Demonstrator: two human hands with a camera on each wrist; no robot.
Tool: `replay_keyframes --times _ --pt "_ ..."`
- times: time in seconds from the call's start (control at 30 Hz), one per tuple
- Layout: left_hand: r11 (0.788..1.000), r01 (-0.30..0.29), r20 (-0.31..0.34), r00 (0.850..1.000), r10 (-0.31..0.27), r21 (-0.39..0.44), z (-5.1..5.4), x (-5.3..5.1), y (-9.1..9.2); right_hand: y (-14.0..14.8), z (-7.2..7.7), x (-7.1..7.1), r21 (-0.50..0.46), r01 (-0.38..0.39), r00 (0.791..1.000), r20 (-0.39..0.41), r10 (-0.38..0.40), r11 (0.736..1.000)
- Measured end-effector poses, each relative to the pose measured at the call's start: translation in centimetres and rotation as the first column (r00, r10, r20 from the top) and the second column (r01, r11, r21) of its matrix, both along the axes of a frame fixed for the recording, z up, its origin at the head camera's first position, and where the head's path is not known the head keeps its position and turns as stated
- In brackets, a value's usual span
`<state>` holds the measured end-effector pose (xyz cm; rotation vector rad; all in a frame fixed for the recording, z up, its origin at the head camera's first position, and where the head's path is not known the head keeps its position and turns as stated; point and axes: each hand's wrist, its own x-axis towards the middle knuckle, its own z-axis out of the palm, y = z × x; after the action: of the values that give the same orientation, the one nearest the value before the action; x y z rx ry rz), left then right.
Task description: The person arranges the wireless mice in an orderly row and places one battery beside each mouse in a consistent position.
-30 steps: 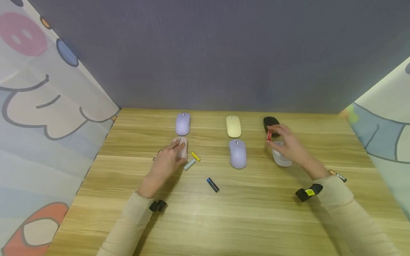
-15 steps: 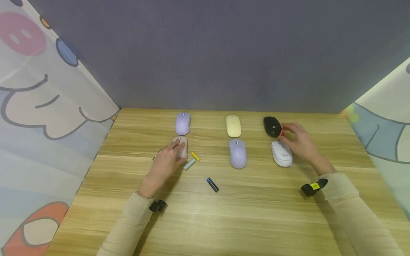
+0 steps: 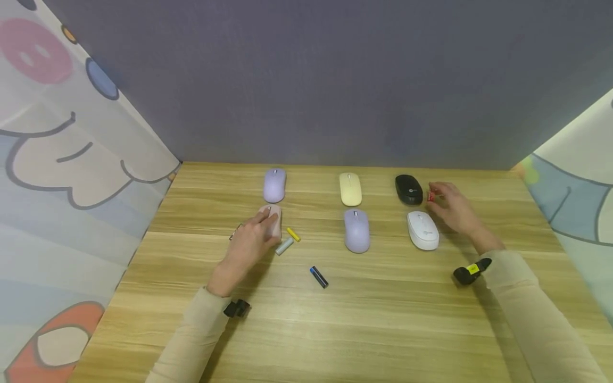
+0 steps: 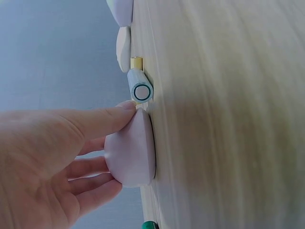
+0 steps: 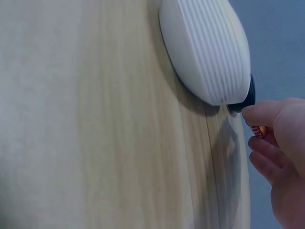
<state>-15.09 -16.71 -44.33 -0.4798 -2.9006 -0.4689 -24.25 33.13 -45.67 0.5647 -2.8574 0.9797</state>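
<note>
My left hand (image 3: 245,246) holds a pale pink computer mouse (image 3: 274,227), thumb on one side and fingers on the other in the left wrist view; the mouse rests on the table. Beside the thumb lie a light grey battery (image 3: 284,246) and a yellow battery (image 3: 293,234). At the right, my right hand (image 3: 455,210) pinches a small red battery (image 3: 431,197) between thumb and fingers, just right of a black mouse (image 3: 409,189). A white mouse (image 3: 423,230) sits in front of the black one. Fingers hide part of the red battery.
Along the back stand a purple mouse (image 3: 274,185) and a yellow mouse (image 3: 350,189). Another purple mouse (image 3: 356,231) is in the middle, and a black-and-blue battery (image 3: 318,277) lies nearer. A grey panel (image 3: 306,85) rises behind the table.
My right hand has moved right with the red battery, from over the black and white mice to beside the black one, uncovering both. The left hand has stayed on the pink mouse.
</note>
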Motion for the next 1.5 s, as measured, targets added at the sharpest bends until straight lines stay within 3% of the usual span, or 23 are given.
replay_keyframes --times 0.17,0.6,0.87,1.5 --pt "1.000 0.003 -0.010 1.000 -0.003 -0.001 0.0 0.0 0.0 0.3 -0.5 -0.6 0.013 -0.012 0.999 0.047 0.011 1.000" --pt "1.000 0.003 -0.008 1.000 -0.003 -0.007 0.1 0.0 0.2 0.6 -0.6 -1.4 0.034 -0.103 0.995 0.015 0.103 0.994" --pt "1.000 -0.002 -0.010 1.000 0.002 -0.006 -0.1 0.0 0.3 0.6 -0.4 -1.7 0.044 -0.096 0.991 0.097 0.091 0.994" --pt "1.000 0.001 -0.028 1.000 -0.001 -0.006 -0.3 0.0 0.1 0.5 0.0 -1.9 0.057 -0.085 0.980 0.185 0.073 0.995"
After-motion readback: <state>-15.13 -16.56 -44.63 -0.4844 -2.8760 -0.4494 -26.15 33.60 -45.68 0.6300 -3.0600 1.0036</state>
